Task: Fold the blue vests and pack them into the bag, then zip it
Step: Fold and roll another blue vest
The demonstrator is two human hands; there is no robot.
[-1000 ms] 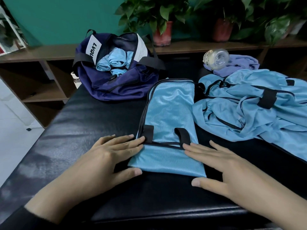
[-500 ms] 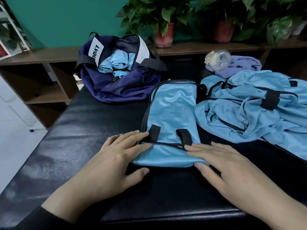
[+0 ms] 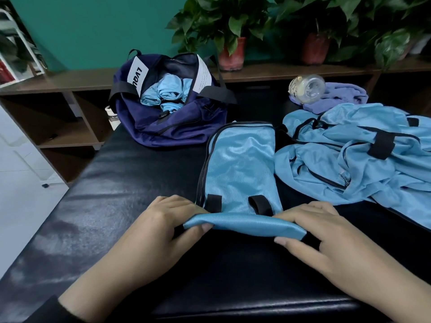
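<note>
Free: bare tabletop left of left hand | Blocked: vest pile beyond right hand; bag far-left.

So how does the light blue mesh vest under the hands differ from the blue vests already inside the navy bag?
The flat light blue mesh vest lies stretched out on the black padded table; the rolled blue vests sit bundled in the open navy bag. The flat one is only starting to roll, its near edge pinched by the left hand and right hand; the rolled ones are untouched. Both share the same blue fabric.

Single head-worn view; looks forward and down, close over the table.
</note>
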